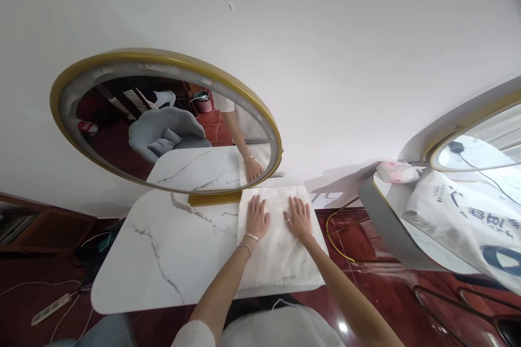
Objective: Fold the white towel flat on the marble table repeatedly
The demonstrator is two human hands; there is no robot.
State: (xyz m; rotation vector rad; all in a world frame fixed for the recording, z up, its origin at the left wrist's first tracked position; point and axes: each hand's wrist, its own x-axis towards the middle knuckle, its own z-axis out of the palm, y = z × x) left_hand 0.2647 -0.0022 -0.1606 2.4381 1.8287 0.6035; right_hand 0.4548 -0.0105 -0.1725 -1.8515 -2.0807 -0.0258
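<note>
A white cloth [280, 260] lies spread over the right end of the marble-patterned table [163, 260], with small wrinkles on its surface. My left hand [257, 217] rests flat on the cloth's left part, fingers stretched toward the wall; two bracelets circle that wrist. On the cloth's right part lies my right hand [298, 218], also flat with fingers spread, a ring on one finger. Neither hand grips anything. The cloth's near edge reaches the table's front edge, where a small dark mark shows.
A gold-framed round mirror [163, 53] stands at the table's back against the wall. To the right, a second table [391, 195] bears a tissue pack [396, 171], a printed white bag [459, 217] and another mirror [456, 127]. A power strip [51, 309] lies at the lower left.
</note>
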